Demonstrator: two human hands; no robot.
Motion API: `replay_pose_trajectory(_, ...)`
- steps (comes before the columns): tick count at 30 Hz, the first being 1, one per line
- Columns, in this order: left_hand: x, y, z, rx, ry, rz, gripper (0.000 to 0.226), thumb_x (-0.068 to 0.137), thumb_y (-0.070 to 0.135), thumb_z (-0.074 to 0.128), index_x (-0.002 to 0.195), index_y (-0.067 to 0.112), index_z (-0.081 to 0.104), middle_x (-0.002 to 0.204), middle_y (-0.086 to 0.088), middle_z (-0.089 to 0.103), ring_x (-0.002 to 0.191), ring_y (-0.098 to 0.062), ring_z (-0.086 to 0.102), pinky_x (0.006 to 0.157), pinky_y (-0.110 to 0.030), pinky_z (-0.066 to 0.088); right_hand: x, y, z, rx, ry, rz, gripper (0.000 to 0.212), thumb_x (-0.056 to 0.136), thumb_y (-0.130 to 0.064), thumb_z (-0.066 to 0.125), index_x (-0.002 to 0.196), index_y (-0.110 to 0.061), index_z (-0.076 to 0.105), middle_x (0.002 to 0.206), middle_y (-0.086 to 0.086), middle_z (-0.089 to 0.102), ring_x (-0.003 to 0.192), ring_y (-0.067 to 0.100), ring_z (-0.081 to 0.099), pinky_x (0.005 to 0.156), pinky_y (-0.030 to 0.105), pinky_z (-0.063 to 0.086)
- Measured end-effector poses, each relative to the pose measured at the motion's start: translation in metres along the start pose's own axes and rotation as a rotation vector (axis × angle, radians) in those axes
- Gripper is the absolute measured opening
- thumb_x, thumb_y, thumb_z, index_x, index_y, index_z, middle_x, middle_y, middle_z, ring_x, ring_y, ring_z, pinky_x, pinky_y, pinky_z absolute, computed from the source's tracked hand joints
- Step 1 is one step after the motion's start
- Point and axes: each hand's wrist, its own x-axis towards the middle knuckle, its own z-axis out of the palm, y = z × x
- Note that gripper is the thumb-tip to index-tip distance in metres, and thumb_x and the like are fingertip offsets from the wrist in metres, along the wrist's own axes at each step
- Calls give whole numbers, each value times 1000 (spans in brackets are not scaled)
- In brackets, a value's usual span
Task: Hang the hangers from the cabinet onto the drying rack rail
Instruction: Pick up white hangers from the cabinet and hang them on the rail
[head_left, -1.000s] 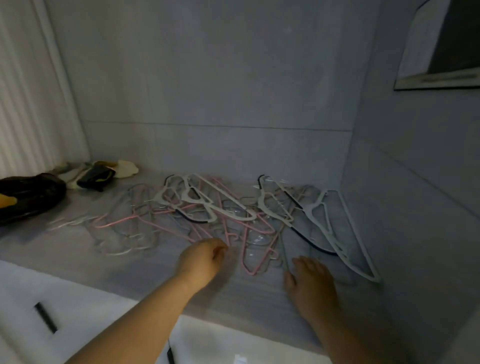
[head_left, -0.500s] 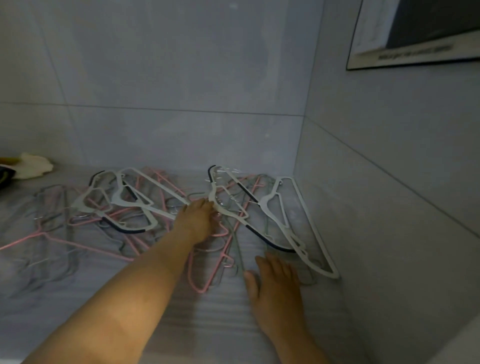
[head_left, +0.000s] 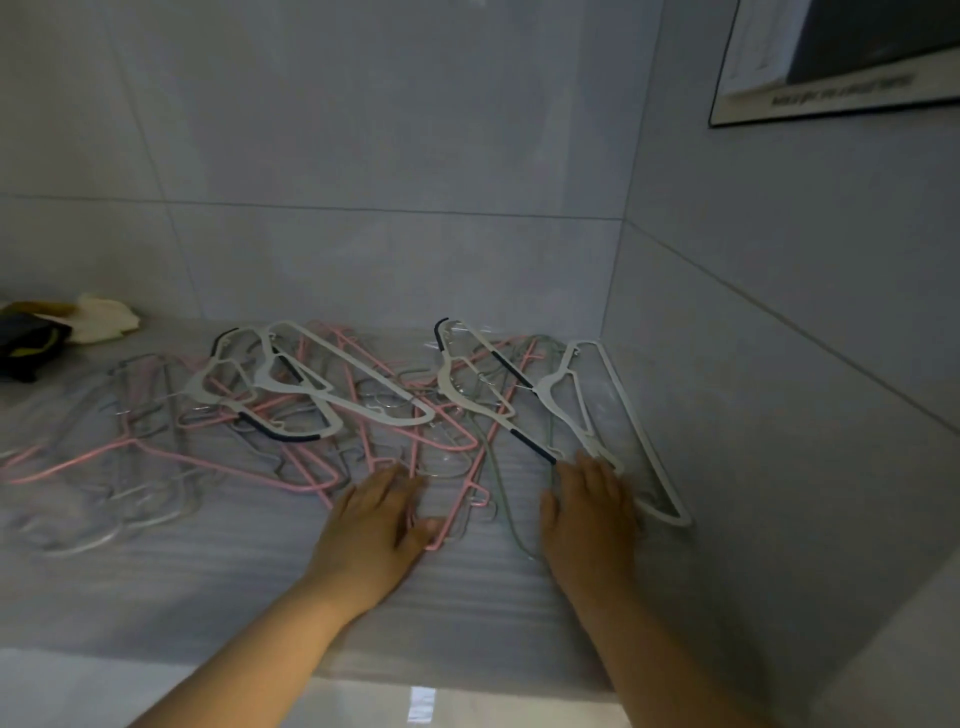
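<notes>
Half a second ago the left hand (head_left: 371, 525) was deep in the heap of hangers (head_left: 332, 400), fingers curled at a white one. Now it sits back at the heap's 6 o'clock edge, fingers fairly straight over a pink wire hanger (head_left: 435, 543) with the thumb spread beside its near corner. In this dim light it seems to rest on the wire rather than grip it. The right hand (head_left: 587, 519) has barely shifted. It lies flat and wide, palm down, at the heap's 4 o'clock, fingertips touching the lower arm of a white hanger (head_left: 561, 387), just beside a dark-sleeved hanger (head_left: 532, 444). Our view has also swung slightly left, so more of the heap shows.

The hangers all lie tangled on the counter (head_left: 260, 571), pink, grey and white mixed, spread from 9 o'clock to 3 o'clock of the view against the corner. None is lifted.

The counter wears a ribbed, translucent liner. Large pale grey tiles (head_left: 395, 130) cover the back wall and the right wall. At 9 o'clock lie a cream cloth (head_left: 104, 322) and a dark bundle (head_left: 26, 343) with yellow on it.

At 1 o'clock hangs a black-framed poster (head_left: 831, 78). A line of dark lettering runs along its lower margin, too blurred for us to read.
</notes>
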Motion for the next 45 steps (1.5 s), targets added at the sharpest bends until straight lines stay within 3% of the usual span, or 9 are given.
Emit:
replay_pose_trajectory(3,0,1,-1,30,-21,-16,106,49,65,-12,143,32,24,154,6,22,144,-9,14,116,-27,8,19,11,-8,-36,-30,72,39,94,-16,43,132,-6,45,143,15,40,136,31,30,116,42,17)
replay_pose_trajectory(8,3,1,2,32,-47,-30,107,48,65,-14,143,34,22,155,8,20,144,-7,10,116,-25,7,45,19,-15,-68,-131,198,29,93,-16,46,120,-7,49,124,12,53,115,29,49,93,36,42)
replay_pose_trajectory(17,3,3,-1,14,-47,-26,108,46,65,-14,144,34,21,156,9,16,145,-7,7,115,-24,7,62,29,-16,-46,-216,160,30,98,-9,32,114,-1,55,120,15,55,105,29,57,72,27,38)
replay_pose_trajectory(26,-1,7,-7,6,-102,-36,109,47,66,-14,144,32,21,156,7,15,145,-9,6,116,-26,7,53,21,-22,53,-102,174,27,98,-11,33,110,-1,56,114,15,59,101,31,59,77,32,44)
replay_pose_trajectory(31,-2,7,-10,-23,-117,-26,59,92,56,20,144,28,24,156,4,18,145,-11,10,116,-26,8,40,8,-34,146,33,93,25,98,-19,37,108,-5,55,108,13,60,88,26,57,68,26,34)
replay_pose_trajectory(35,-9,10,-18,-307,67,-30,82,71,65,17,132,21,47,140,-1,48,131,-17,41,106,-22,27,24,-6,-35,184,121,-18,28,97,-22,40,119,-10,53,112,9,60,99,26,58,70,26,36)
replay_pose_trajectory(39,-4,34,-49,-720,200,-120,43,93,24,48,134,11,44,137,-6,50,126,-17,46,102,-21,31,7,-23,-29,279,138,-72,26,95,-22,44,115,-9,56,109,10,62,98,27,59,73,29,42)
replay_pose_trajectory(42,9,52,-80,-943,176,-175,46,93,20,49,136,9,39,124,2,52,112,-11,48,86,-13,31,-6,-41,-28,371,114,-120,28,93,-19,50,119,-13,58,107,9,65,97,27,63,77,32,48)
replay_pose_trajectory(45,12,57,-97,-1037,182,-256,35,92,18,52,124,5,52,121,-13,61,109,-22,58,99,-27,43,-17,-61,-28,427,183,-291,28,78,-9,68,106,-12,68,86,10,72,76,26,70,59,31,54)
